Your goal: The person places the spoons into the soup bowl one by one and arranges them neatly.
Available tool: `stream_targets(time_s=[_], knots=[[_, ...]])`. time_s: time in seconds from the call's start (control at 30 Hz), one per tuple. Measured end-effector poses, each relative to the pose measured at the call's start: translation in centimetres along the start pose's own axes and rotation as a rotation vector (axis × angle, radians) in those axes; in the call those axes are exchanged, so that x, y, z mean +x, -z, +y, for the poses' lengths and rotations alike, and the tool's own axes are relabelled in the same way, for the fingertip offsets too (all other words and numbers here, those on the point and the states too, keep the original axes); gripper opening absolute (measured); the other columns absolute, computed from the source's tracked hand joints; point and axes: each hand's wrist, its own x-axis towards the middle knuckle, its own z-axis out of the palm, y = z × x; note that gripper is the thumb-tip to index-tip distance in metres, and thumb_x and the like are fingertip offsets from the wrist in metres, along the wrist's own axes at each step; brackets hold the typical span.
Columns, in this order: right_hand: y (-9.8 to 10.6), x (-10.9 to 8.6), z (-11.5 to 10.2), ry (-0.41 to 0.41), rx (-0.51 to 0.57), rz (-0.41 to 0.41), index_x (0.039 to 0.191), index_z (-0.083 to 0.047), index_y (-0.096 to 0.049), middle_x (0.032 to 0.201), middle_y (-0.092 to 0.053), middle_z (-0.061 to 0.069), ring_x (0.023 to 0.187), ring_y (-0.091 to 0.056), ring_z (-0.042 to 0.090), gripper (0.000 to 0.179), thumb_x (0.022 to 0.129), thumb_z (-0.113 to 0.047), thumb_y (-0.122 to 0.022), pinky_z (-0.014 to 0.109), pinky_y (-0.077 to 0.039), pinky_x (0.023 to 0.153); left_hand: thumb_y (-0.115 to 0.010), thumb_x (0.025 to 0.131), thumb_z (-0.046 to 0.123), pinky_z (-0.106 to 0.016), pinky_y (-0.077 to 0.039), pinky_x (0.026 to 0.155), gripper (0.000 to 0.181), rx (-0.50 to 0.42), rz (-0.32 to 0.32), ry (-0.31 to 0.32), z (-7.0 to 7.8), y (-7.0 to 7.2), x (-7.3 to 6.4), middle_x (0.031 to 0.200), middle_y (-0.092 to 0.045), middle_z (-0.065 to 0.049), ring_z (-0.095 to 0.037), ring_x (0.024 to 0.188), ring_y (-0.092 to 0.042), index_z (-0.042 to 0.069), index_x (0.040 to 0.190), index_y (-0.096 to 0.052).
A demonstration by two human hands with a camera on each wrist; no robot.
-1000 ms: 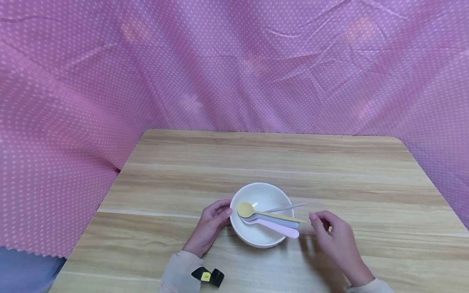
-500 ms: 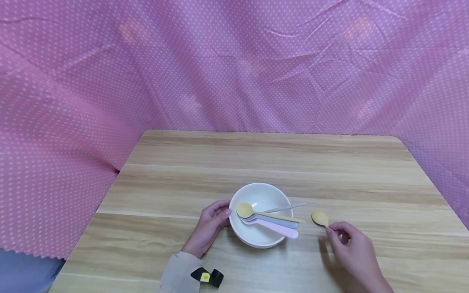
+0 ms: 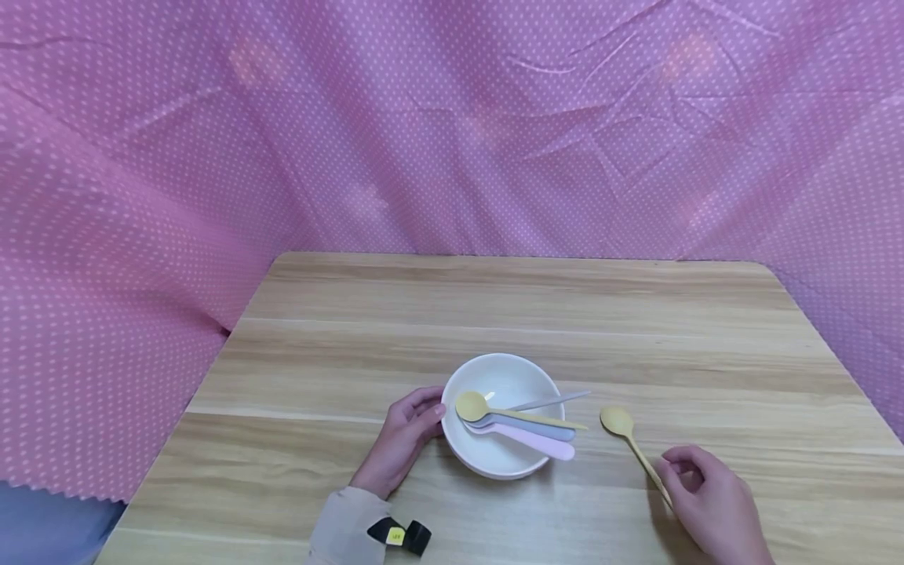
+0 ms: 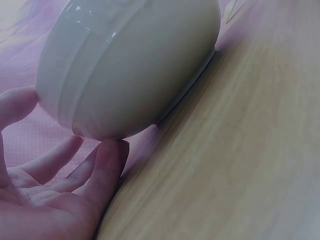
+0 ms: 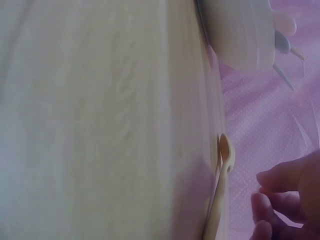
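Observation:
A white bowl point(image 3: 494, 463) stands near the front middle. My left hand point(image 3: 399, 439) holds its left side, thumb at the rim; in the left wrist view the fingertips point(image 4: 107, 150) touch the outer wall. Across the bowl lie a yellow spoon point(image 3: 472, 406), a blue-grey utensil point(image 3: 544, 428), a pink one point(image 3: 540, 442) and a thin grey handle point(image 3: 565, 399), their ends past the right rim. To the right, another yellow spoon point(image 3: 617, 421) lies on the table. Beside its handle is my right hand point(image 3: 713, 494), fingers loosely curled, apart from the spoon point(image 5: 215, 210) in the right wrist view.
The wooden table point(image 3: 353, 290) reaches back to a pink dotted cloth point(image 3: 452, 133) that hangs behind and at both sides. A black strap with a yellow tag point(image 3: 397, 535) is at my left sleeve point(image 3: 349, 526).
My right hand has drawn back to the right and toward me, letting go of a yellow spoon that now lies on the table. The left hand and the bowl have hardly moved.

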Motion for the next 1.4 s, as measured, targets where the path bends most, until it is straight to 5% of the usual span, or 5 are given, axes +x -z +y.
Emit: stream_targets(time_s=[0.27, 0.67, 1.03, 1.4], knots=[[0.5, -0.3, 1.0, -0.008, -0.058, -0.08, 0.092, -0.007, -0.069, 0.074, -0.063, -0.004, 0.059, -0.044, -0.004, 0.014, 0.082, -0.016, -0.069, 0.022, -0.037, 0.053, -0.061, 0.09, 0.018, -0.03, -0.053, 0.087, 0.048, 0.023, -0.019, -0.025, -0.2, 0.1, 0.0, 0.122, -0.056, -0.018, -0.016, 0.104, -0.059, -0.007, 0.128, -0.047], [0.5, -1.1, 1.9, 0.008, -0.065, -0.092, 0.088, -0.01, -0.069, 0.075, -0.065, -0.004, 0.059, -0.041, -0.005, 0.014, 0.075, -0.013, -0.074, 0.022, -0.036, 0.052, -0.061, 0.091, 0.017, -0.03, -0.052, 0.087, 0.049, 0.016, -0.023, -0.011, -0.2, 0.1, 0.1, 0.126, -0.052, -0.024, -0.017, 0.104, -0.059, -0.008, 0.129, -0.046], [0.6, -0.6, 2.1, -0.084, -0.085, -0.299, 0.095, -0.007, -0.068, 0.079, -0.065, -0.003, 0.064, -0.049, 0.002, 0.018, 0.078, -0.012, -0.067, 0.022, -0.039, 0.056, -0.062, 0.089, 0.016, -0.03, -0.052, 0.088, 0.045, -0.008, -0.004, -0.005, -0.2, 0.0, 0.1, 0.125, -0.054, -0.02, -0.018, 0.104, -0.059, -0.005, 0.128, -0.049], [0.6, -0.2, 1.8, -0.073, -0.104, -0.329, 0.093, -0.006, -0.068, 0.076, -0.065, -0.002, 0.07, -0.058, 0.011, 0.016, 0.077, -0.011, -0.066, 0.027, -0.043, 0.059, -0.062, 0.089, 0.017, -0.031, -0.052, 0.089, 0.046, -0.012, -0.002, 0.001, 0.0, 0.0, 0.1, 0.125, -0.054, -0.018, -0.019, 0.107, -0.057, -0.004, 0.127, -0.049]])
